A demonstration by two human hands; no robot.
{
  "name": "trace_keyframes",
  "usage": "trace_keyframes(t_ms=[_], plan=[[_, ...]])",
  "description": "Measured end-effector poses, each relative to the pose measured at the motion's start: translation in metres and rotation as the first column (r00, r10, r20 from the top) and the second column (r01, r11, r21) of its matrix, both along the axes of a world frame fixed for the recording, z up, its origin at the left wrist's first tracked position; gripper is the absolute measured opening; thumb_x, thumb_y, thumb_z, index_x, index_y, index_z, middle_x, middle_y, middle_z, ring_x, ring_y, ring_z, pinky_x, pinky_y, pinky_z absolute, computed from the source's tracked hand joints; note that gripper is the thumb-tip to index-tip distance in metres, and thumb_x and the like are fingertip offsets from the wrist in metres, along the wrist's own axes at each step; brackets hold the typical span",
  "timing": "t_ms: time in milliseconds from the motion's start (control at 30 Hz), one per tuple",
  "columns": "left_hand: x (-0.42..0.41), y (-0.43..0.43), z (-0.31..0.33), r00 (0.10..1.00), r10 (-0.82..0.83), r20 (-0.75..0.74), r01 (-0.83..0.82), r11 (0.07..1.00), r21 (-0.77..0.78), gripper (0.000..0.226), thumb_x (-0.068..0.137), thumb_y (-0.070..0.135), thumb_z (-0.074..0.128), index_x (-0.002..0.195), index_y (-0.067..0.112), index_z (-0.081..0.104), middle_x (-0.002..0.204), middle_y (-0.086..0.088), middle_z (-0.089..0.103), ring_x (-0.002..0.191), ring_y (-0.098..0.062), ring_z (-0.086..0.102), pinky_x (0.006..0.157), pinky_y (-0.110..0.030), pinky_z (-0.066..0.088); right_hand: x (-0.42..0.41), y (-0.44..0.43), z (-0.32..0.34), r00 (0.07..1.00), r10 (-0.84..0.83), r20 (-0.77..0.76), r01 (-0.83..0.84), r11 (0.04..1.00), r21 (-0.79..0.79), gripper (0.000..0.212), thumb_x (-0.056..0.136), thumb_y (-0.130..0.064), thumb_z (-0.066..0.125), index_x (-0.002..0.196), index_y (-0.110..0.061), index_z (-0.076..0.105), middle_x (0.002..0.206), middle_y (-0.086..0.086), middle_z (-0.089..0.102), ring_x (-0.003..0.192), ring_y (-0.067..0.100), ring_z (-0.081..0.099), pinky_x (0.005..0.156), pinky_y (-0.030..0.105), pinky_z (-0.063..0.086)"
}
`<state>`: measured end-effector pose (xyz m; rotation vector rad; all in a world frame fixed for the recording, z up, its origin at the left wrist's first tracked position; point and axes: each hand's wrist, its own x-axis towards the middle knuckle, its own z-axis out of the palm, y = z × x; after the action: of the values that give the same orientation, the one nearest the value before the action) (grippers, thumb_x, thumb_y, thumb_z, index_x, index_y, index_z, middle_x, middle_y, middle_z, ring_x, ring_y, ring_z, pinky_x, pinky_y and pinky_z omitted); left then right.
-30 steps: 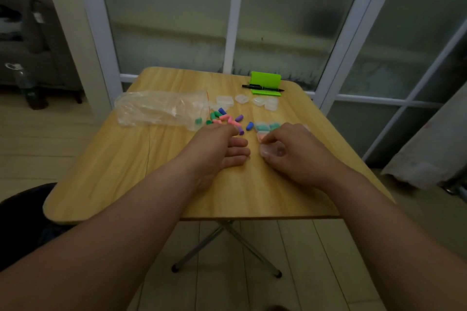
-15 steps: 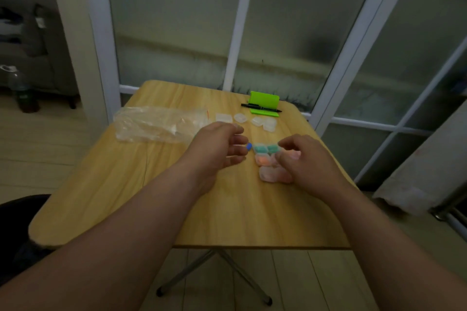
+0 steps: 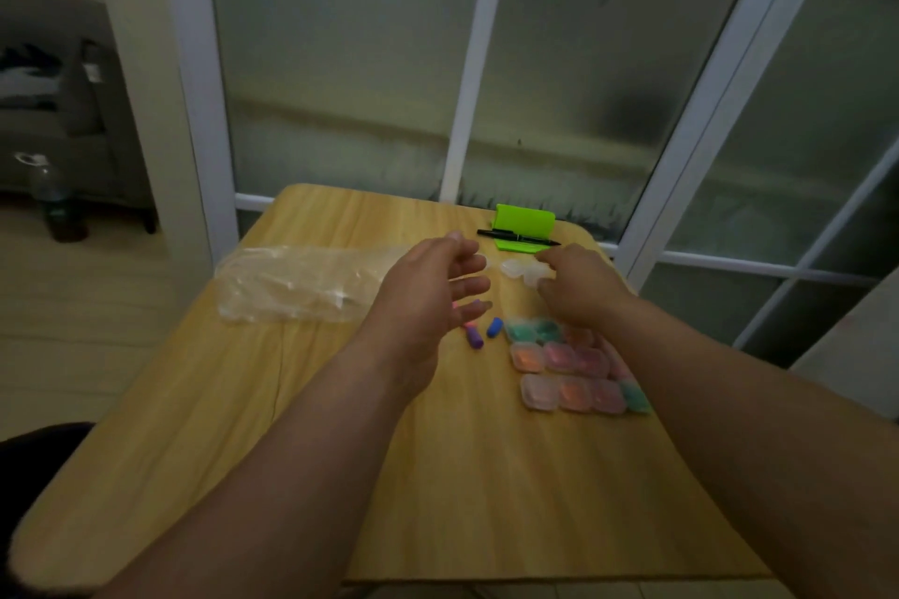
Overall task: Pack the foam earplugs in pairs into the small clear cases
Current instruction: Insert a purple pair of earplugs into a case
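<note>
Foam earplugs, loose: one purple, one blue, lying close together on the wooden table, just beside the left hand's fingertips; a pink one shows partly under those fingers.

Filled cases: a cluster in rows to the right of the loose plugs, holding teal, pink and orange plugs, partly hidden under the right forearm.

Empty clear cases: a small group farther back, near the table's far edge.

Right hand: over the empty cases, fingers curled down at them; cannot tell whether one is pinched.

Left hand: above the table, fingers spread and relaxed, holding nothing.

Clear plastic bag: crumpled, lying to the left of the left hand.

Green stand: at the far edge, with a black pen across it.

Bottle: on the floor, far left.
</note>
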<state>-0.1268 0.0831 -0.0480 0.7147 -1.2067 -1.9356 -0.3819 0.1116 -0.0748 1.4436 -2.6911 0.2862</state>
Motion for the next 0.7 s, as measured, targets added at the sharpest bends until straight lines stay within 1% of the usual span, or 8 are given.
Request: trace_keyframes(t_ms=[67,167,267,367,433,533,600,700], plan=[[0.001,-0.003,-0.001,1.000,0.005,-0.011,-0.005,1.000,0.013,0.028,0.107,0.030,0.054,0.117,0.008,0.068,0.118,-0.014,0.072,0.107,-0.030,0.071,0.100,-0.058,0.056,-0.002,-0.006,-0.004,1.000,0.000,-0.025,0.001,0.999,0.046,0.047,0.096,-0.035,0.058,0.141,-0.027,0.067,0.144,0.012,0.059,0.129,0.037,0.058,0.106,0.048,0.051],[0.002,-0.005,-0.001,1.000,0.010,-0.018,-0.009,1.000,0.027,0.027,0.105,0.026,0.056,0.119,0.007,0.067,0.118,-0.015,0.072,0.099,-0.025,0.069,0.101,-0.058,0.056,0.000,-0.007,-0.008,0.999,-0.006,-0.049,0.007,1.000,0.012,0.041,0.094,-0.036,0.063,0.132,-0.023,0.072,0.138,0.010,0.064,0.124,0.033,0.062,0.102,0.046,0.054],[0.002,-0.004,-0.002,1.000,0.000,-0.005,0.000,1.000,0.024,0.026,0.104,0.026,0.057,0.120,0.008,0.068,0.122,-0.016,0.072,0.098,-0.025,0.070,0.100,-0.055,0.057,0.001,-0.010,-0.008,0.999,-0.016,-0.047,0.016,1.000,0.004,0.034,0.092,-0.036,0.067,0.123,-0.021,0.070,0.125,0.006,0.070,0.112,0.029,0.066,0.092,0.041,0.056],[0.002,0.000,-0.005,1.000,-0.026,0.015,0.025,0.999,0.022,0.025,0.104,0.026,0.057,0.120,0.009,0.067,0.120,-0.014,0.073,0.097,-0.024,0.071,0.099,-0.051,0.058,0.001,-0.013,-0.006,0.999,-0.009,-0.043,0.009,1.000,0.004,0.023,0.090,-0.033,0.070,0.111,-0.025,0.067,0.115,0.005,0.071,0.103,0.027,0.066,0.084,0.038,0.055],[0.004,0.001,-0.006,0.999,-0.039,0.019,0.038,0.999,0.024,0.024,0.104,0.026,0.057,0.119,0.010,0.067,0.114,-0.012,0.074,0.094,-0.024,0.071,0.097,-0.047,0.058,0.004,-0.016,-0.005,1.000,-0.013,-0.025,0.014,0.999,0.030,0.026,0.089,-0.033,0.072,0.113,-0.023,0.069,0.115,0.004,0.071,0.104,0.026,0.066,0.086,0.038,0.055],[0.006,0.003,-0.006,0.998,-0.051,0.038,0.050,0.998,0.026,0.025,0.104,0.025,0.056,0.120,0.009,0.067,0.106,-0.010,0.074,0.089,-0.022,0.070,0.083,-0.038,0.059,0.005,-0.019,-0.001,1.000,-0.028,0.012,0.027,0.997,0.077,0.028,0.090,-0.033,0.073,0.114,-0.019,0.074,0.117,0.006,0.073,0.106,0.027,0.067,0.090,0.038,0.056],[0.008,0.004,-0.005,0.997,-0.064,0.045,0.062,0.997,0.037,0.025,0.104,0.024,0.057,0.121,0.008,0.066,0.103,-0.009,0.072,0.088,-0.023,0.068,0.081,-0.038,0.056,0.007,-0.018,0.001,0.999,-0.029,0.028,0.027,0.997,0.078,0.033,0.090,-0.032,0.073,0.120,-0.019,0.073,0.121,0.007,0.072,0.110,0.027,0.066,0.088,0.034,0.053],[0.011,0.007,-0.006,0.995,-0.075,0.072,0.073,0.997,0.036,0.025,0.103,0.022,0.057,0.121,0.006,0.066,0.102,-0.011,0.072,0.086,-0.024,0.067,0.080,-0.039,0.055,0.017,-0.012,0.007,0.997,-0.009,0.074,0.009,1.000,0.006,0.043,0.090,-0.031,0.073,0.131,-0.017,0.068,0.129,0.007,0.069,0.116,0.025,0.064,0.084,0.029,0.044]])
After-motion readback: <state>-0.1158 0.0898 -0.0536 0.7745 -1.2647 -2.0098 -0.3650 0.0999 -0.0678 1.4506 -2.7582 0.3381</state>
